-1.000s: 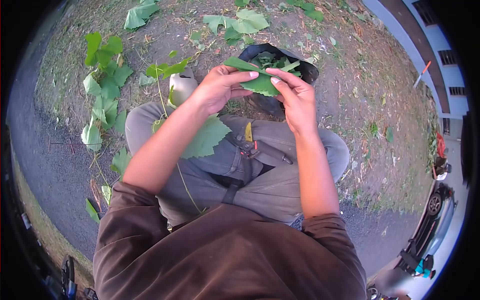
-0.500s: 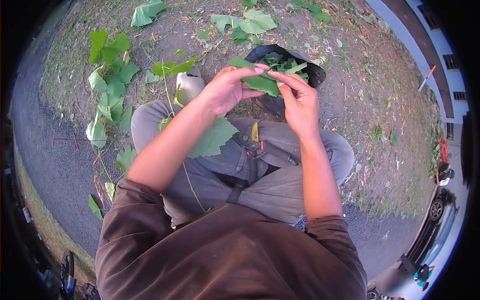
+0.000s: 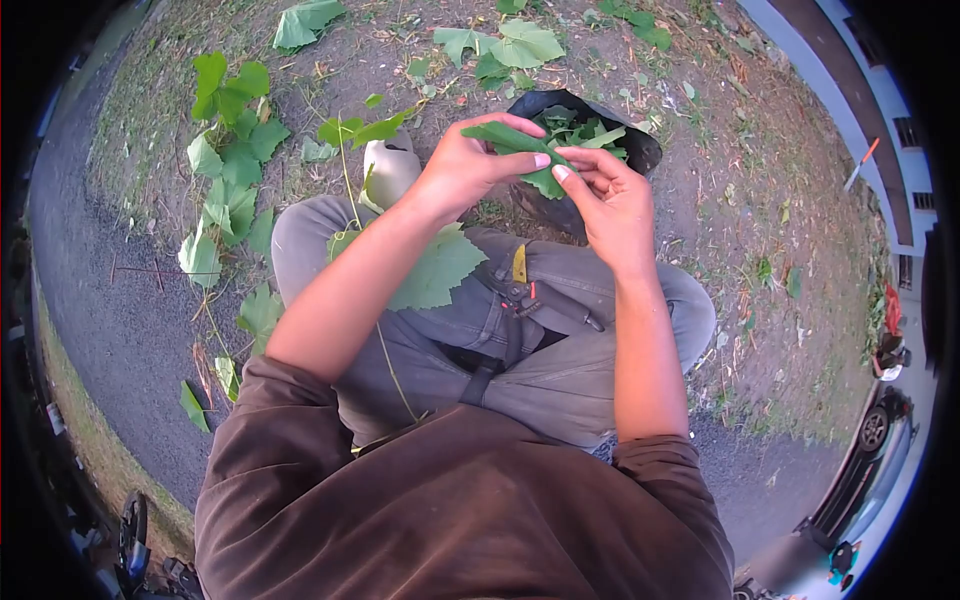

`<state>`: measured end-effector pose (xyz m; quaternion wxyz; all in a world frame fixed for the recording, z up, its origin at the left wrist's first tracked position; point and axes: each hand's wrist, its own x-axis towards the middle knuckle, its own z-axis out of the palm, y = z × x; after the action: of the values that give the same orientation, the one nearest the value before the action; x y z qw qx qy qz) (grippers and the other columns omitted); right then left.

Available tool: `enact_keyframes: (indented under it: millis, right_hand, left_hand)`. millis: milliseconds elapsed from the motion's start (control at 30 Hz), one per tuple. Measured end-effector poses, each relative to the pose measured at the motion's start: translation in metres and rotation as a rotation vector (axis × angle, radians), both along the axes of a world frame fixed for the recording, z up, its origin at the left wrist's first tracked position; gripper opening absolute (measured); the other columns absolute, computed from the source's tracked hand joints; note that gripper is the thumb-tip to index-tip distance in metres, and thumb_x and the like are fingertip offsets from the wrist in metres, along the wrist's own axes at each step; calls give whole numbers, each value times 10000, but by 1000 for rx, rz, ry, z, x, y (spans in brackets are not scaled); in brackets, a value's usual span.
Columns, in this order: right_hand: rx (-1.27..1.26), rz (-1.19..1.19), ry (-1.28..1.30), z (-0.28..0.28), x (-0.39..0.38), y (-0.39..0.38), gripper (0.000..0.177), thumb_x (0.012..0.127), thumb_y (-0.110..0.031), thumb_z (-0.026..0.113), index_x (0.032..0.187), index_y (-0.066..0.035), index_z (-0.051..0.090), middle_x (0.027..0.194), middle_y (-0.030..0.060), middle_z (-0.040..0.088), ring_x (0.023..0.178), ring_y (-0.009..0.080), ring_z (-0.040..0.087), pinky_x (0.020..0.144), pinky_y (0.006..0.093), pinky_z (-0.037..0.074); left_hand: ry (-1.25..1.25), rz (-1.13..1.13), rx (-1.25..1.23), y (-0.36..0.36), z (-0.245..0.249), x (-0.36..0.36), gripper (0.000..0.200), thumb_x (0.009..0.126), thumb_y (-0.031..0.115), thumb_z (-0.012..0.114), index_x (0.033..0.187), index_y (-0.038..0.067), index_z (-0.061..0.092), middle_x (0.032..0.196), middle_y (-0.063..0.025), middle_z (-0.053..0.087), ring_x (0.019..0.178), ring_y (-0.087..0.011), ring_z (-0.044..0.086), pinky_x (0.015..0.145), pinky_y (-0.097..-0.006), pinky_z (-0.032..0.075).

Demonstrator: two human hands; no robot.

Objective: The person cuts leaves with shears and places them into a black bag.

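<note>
Between my hands is a green leaf (image 3: 515, 142), partly folded, above the near side of a dark bag. My left hand (image 3: 470, 165) pinches its left part between thumb and fingers. The fingertips of my right hand (image 3: 615, 200) are closed on its right edge. Cut leaves fill the black bag (image 3: 645, 150) just beyond. A large leaf (image 3: 440, 268) on a long thin vine lies over my left thigh, partly under my left forearm. Across my lap rests a tool with a dark handle (image 3: 568, 308) and a yellow part.
A leafy vine (image 3: 240, 160) trails along the ground at the left. Beside my left knee stands a pale container (image 3: 392, 170). Loose leaves (image 3: 525, 45) lie on the soil beyond. A parked car (image 3: 880, 440) and an orange-tipped stick (image 3: 862, 163) are at the right.
The leaf in my hands has tilted and folded into a narrower shape. My left thumb has moved lower across it, and the whole view has shifted slightly.
</note>
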<state>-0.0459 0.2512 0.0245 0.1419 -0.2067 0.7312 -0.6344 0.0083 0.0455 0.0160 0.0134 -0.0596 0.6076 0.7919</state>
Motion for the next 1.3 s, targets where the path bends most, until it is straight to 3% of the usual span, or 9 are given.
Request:
enact_keyframes:
  millis: [467, 633, 833, 967, 1033, 1067, 1167, 1233, 1300]
  right_hand:
    - [251, -45, 617, 20, 13, -11, 316, 930, 19, 711, 1212, -100, 788, 1077, 124, 717, 936, 245, 751, 812, 337, 574]
    - [220, -21, 616, 14, 13, -10, 349, 921, 48, 701, 1228, -97, 781, 1135, 121, 694, 950, 241, 752, 814, 341, 579]
    - [242, -31, 643, 17, 13, -9, 330, 919, 45, 703, 1220, -66, 776, 1136, 124, 685, 946, 235, 751, 803, 344, 579]
    - [251, -51, 641, 16, 13, -9, 309, 920, 29, 714, 1208, -62, 779, 1134, 127, 684, 938, 235, 749, 801, 346, 578]
    - [259, -25, 613, 18, 14, -11, 280, 924, 1, 731, 1196, -48, 777, 1123, 129, 682, 924, 242, 746, 803, 337, 574]
    - [257, -24, 613, 16, 12, -10, 280, 924, 1, 731, 1196, -48, 777, 1123, 129, 682, 924, 242, 746, 803, 337, 574]
    - [272, -41, 680, 12, 9, -10, 264, 921, -17, 757, 1183, -41, 779, 1113, 119, 700, 921, 203, 743, 816, 313, 569]
    - [-24, -109, 68, 7, 12, -13, 263, 910, -18, 778, 1172, -42, 782, 1110, 101, 723, 944, 156, 733, 847, 294, 567]
    - [-44, -106, 79, -2, 6, -11, 264, 905, -15, 782, 1167, -44, 783, 1111, 95, 729, 955, 142, 727, 860, 293, 567]
  left_hand:
    - [-276, 44, 533, -7, -16, -5, 319, 1023, 51, 634, 1334, -17, 645, 1252, -141, 718, 1151, -248, 725, 956, -350, 644]
    - [-257, 40, 513, -11, 0, -4, 427, 1124, 231, 454, 1420, -59, 554, 1296, -217, 691, 1204, -274, 699, 1059, -390, 591]
    - [-327, 78, 704, -9, 20, 0, 590, 1125, 420, 423, 1393, -92, 539, 1330, -253, 672, 1202, -289, 695, 1070, -387, 568]
    - [-219, -28, 706, -7, 6, -1, 481, 1095, 351, 549, 1347, -57, 594, 1313, -217, 691, 1197, -253, 697, 1060, -377, 568]
    - [-83, 58, 296, 3, -8, -1, 362, 1031, 218, 683, 1298, -24, 646, 1307, -168, 708, 1185, -214, 699, 1057, -369, 567]
    - [-100, 49, 365, 1, -9, 0, 310, 963, 96, 758, 1248, -1, 684, 1277, -114, 726, 1163, -183, 706, 1027, -341, 582]
    - [-116, 62, 313, 2, -11, -1, 264, 970, 106, 755, 1207, 8, 695, 1230, -94, 737, 1120, -166, 718, 987, -321, 599]
    - [-102, 66, 283, 2, -11, -4, 257, 965, 100, 762, 1197, 9, 698, 1198, -85, 742, 1084, -160, 727, 961, -313, 610]
    - [-99, 72, 260, 3, -11, -3, 251, 959, 93, 769, 1186, 11, 701, 1166, -77, 746, 1048, -153, 735, 935, -306, 621]
